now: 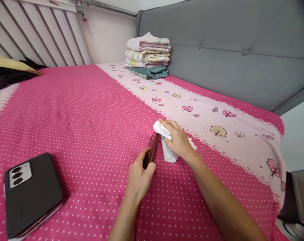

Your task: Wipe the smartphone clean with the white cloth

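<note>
Pinching the near end of a slim dark-red object (154, 146), the left hand (141, 172) has thumb and fingers closed. The right hand (177, 138), fingers curled, clasps a white cloth (162, 130) at the object's one-o'clock end. From the hands, a phone (36, 197) lies at eight o'clock; folded fabrics (148, 55) stand stacked at twelve.

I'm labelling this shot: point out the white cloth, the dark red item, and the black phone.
White cloth (162, 130): head view, bunched part.
Dark red item (154, 145): head view, long narrow side.
Black phone (35, 196): head view, back's middle.
</note>
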Demonstrator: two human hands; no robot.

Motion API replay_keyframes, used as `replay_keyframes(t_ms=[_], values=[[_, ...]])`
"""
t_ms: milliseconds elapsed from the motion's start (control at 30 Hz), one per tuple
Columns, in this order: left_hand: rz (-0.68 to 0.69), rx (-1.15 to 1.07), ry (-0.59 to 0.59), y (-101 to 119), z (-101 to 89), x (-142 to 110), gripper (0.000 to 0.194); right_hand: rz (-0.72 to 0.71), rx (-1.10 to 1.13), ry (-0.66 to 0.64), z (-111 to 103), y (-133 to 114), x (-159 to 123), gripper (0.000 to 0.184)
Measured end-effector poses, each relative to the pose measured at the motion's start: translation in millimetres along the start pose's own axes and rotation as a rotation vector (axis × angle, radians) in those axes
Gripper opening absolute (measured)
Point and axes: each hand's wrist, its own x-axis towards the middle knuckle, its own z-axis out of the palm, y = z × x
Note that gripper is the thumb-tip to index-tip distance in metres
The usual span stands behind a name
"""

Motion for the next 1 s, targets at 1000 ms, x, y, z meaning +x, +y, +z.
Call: replay_keyframes(t_ms=[1000], values=[[-0.036, 0.524, 0.147, -18.2, 2.3, 10.0, 0.014, -0.293, 0.288, -0.492, -37.4, -62.7, -23.0, 0.062]])
